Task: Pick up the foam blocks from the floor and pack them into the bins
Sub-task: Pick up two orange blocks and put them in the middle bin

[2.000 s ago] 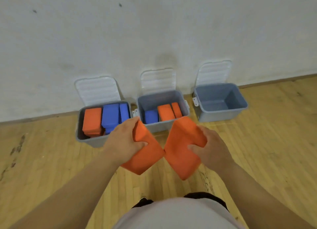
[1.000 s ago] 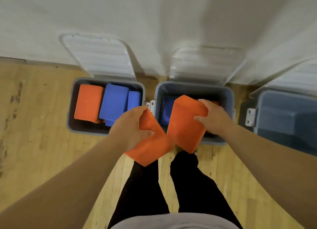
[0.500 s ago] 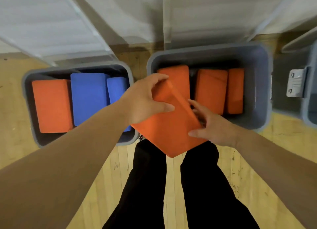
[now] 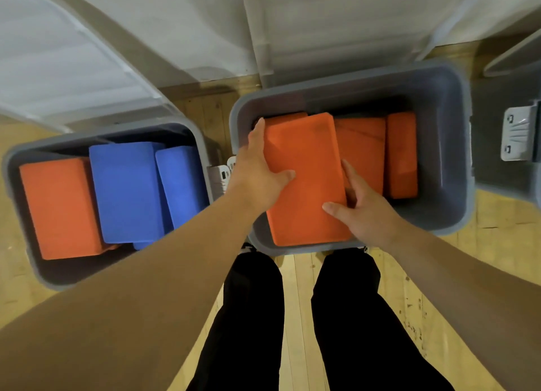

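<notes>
Head view: orange block gripped between left hand and right hand

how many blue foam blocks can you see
2, both in the left bin: a flat blue block in its middle and a narrower blue block at its right. A blue sliver below may be a third.
</notes>
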`<action>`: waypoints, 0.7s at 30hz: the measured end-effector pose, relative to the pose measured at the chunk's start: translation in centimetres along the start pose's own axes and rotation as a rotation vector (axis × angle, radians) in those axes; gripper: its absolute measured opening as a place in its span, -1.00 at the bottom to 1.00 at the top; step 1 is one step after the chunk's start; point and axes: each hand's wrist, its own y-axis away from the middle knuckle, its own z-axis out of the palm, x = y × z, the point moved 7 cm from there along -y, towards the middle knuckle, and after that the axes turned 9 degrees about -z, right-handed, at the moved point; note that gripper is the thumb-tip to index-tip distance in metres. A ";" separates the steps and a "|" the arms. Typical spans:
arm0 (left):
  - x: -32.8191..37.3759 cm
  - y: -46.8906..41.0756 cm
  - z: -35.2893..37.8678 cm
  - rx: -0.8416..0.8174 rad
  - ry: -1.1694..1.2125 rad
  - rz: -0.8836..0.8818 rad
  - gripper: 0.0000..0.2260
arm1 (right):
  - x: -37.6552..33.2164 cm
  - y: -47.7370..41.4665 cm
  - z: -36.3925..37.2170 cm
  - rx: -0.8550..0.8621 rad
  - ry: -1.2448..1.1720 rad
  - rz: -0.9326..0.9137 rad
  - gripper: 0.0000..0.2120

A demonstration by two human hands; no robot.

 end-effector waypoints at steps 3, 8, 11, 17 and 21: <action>0.6 -2.7 0.4 0.020 -0.121 0.015 0.01 | 0.8 -2.8 0.2 0.030 -0.001 0.078 -0.04; -0.6 -0.1 0.5 0.031 -0.468 0.016 -0.06 | 1.2 -2.2 -1.4 0.087 0.106 0.183 0.00; -0.3 5.0 -0.4 0.021 -0.622 0.031 -0.11 | -0.2 2.1 -2.5 0.097 0.217 0.158 0.03; 3.6 17.7 -5.6 0.008 -0.868 0.148 -0.09 | -6.4 15.9 -4.4 0.152 0.425 0.193 -0.01; 7.0 24.2 -8.8 0.024 -0.987 0.318 -0.07 | -10.3 25.1 -3.9 0.270 0.440 0.205 -0.03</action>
